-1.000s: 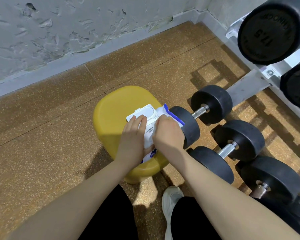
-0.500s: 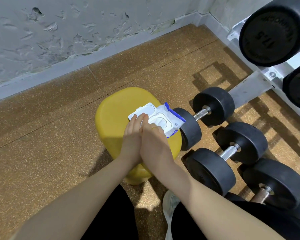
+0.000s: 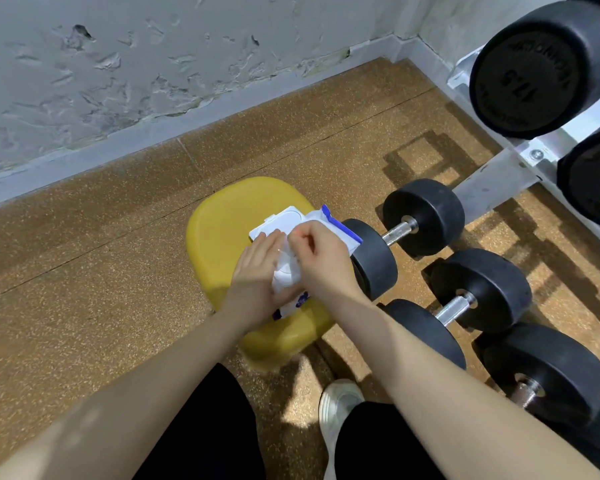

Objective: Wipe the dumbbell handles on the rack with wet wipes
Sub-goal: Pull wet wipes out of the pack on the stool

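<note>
Your left hand (image 3: 257, 271) lies flat on the wipes pack (image 3: 291, 268), which sits on the yellow stool (image 3: 222, 223). Your right hand (image 3: 321, 258) pinches a wipe at the pack's opening. Dumbbells (image 3: 426, 216) on floor just right of stool, w/ rack (image 3: 492, 181) beyond.

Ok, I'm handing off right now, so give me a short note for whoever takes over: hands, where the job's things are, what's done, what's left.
Left hand rests flat on the wet wipes pack, steadying it on the yellow stool.
Right hand pinches at the pack's opening, lid flipped open; no wipe is clearly free.
Floor dumbbells: nearest handle lies right of the stool; rack further right.
Done: pack opened.
Left: pull a wipe, wipe every handle.
</note>
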{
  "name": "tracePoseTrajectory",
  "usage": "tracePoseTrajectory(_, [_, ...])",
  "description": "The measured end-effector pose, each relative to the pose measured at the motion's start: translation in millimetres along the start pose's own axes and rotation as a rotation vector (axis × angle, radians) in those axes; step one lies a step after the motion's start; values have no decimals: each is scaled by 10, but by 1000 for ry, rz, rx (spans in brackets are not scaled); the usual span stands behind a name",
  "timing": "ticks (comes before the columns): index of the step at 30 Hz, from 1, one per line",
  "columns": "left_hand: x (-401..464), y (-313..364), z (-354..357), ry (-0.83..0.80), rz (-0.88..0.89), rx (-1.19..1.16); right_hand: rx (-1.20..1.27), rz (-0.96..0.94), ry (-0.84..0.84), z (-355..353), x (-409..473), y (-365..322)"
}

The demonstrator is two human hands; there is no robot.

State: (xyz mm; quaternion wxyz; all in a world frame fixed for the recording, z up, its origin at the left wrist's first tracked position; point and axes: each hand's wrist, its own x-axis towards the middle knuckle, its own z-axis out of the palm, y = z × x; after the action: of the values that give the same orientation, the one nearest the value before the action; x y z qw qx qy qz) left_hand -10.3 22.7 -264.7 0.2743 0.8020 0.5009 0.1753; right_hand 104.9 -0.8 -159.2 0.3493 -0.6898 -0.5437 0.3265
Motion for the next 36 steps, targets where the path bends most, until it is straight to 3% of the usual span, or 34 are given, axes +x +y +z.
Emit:
tracePoseTrajectory(2, [-3,57,-50,25,12,-82,146,168,-40,-169,82,88])
tracePoseTrajectory(5, [-13,244,-186,93,1,-200,228,245,-98,-238,90,144])
tracePoseTrajectory(9, [-9,463,-366,187,27,-384,374,273,-172,-319,179,114])
tracePoseTrajectory(14, [-10,432,-447,124,-172,-598,375,265,-256,-317,199,152])
tracePoseTrajectory(24, [-36,385,-476,217,-72,-335,-105,37,-271,-286,267,217])
tracePoseTrajectory(30, [-75,261,-478,254,-59,-252,-496,-101,-148,-283,304,368])
tracePoseTrajectory(36, [-18,343,-452,238,-146,-251,-484,-87,-117,-155,193,363])
